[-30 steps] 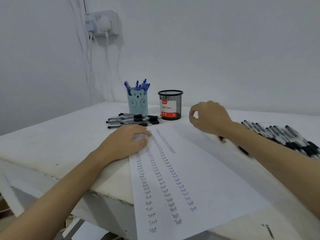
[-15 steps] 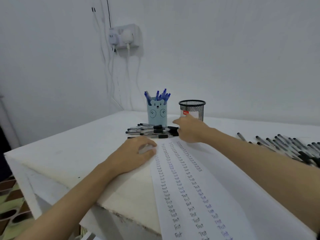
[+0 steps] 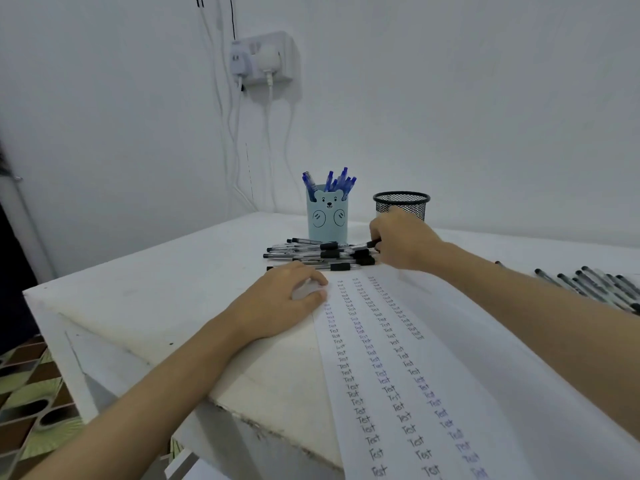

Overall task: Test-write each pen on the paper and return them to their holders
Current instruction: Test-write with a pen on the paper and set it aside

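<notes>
A long white paper (image 3: 485, 375) with columns of the word "Test" lies on the white table (image 3: 156, 289). My left hand (image 3: 280, 299) rests flat on the paper's upper left corner. My right hand (image 3: 401, 240) reaches over the paper's top edge to a pile of black pens (image 3: 311, 252), its fingers curled around one black pen (image 3: 371, 243) at the pile's right end. Behind the pile stands a light-blue bear holder (image 3: 327, 220) with several blue pens (image 3: 332, 181). Partly hidden behind my right hand is a black mesh holder (image 3: 401, 201); no pens show above its rim.
Several more black pens (image 3: 595, 285) lie in a row at the table's right edge. A wall socket (image 3: 263, 60) with plugs and hanging cables is above the holders. The table's corner and left edge drop off to a patterned floor (image 3: 27, 393).
My right hand moved from the right side of the paper forward and left to the pile of black pens, where its fingers now curl on one. The view shifted; my left hand stayed put.
</notes>
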A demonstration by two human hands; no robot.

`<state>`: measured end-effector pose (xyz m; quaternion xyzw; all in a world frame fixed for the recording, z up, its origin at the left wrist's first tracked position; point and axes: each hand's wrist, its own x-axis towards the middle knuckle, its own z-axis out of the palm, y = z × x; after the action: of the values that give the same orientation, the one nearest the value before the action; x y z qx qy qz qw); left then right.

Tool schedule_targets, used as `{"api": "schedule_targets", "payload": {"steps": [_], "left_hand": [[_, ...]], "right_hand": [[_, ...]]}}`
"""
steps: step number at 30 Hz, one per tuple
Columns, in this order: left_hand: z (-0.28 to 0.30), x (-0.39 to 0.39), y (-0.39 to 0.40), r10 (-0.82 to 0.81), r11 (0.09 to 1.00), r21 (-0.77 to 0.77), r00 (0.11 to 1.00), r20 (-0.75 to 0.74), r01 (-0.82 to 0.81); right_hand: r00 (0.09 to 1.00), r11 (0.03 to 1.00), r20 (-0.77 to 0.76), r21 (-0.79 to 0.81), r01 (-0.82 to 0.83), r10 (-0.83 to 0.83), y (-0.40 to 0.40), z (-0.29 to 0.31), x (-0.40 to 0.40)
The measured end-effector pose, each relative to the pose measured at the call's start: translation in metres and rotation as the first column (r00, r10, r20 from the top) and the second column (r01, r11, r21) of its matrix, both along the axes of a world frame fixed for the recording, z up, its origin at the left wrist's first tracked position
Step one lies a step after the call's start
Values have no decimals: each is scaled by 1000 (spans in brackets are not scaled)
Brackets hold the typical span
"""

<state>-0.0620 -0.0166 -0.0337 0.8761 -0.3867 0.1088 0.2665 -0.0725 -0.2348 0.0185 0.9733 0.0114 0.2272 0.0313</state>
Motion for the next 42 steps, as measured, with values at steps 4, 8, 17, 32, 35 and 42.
{"api": "schedule_targets", "payload": {"steps": [4,8,17,32,35,42], "left_hand": [[0,-3,0,-4,1000,-8,1000,-8,4],[0,-3,1,-1,1000,-15,1000,-13,1],[3,-10,-1,-38,999,-9,999,-31,38],[10,-21,-18,-99,983,156,995,-12,99],[6,-22,-18,-101,987,124,994,-26,104],[4,-23,-19,-120,990,70,992,-37,122]], "right_hand": [[998,999,-42,31,38,-36,-14,20,-22],[992,994,-67,20,111,-109,-33,34,-39],[974,251,-91,967,38,206,-29,45,-84],[919,-307,48,948,82,392,-17,30,-114],[933,-310,41,947,78,358,-15,26,-116],[969,-420,108,908,-5,221,-15,24,-115]]}}
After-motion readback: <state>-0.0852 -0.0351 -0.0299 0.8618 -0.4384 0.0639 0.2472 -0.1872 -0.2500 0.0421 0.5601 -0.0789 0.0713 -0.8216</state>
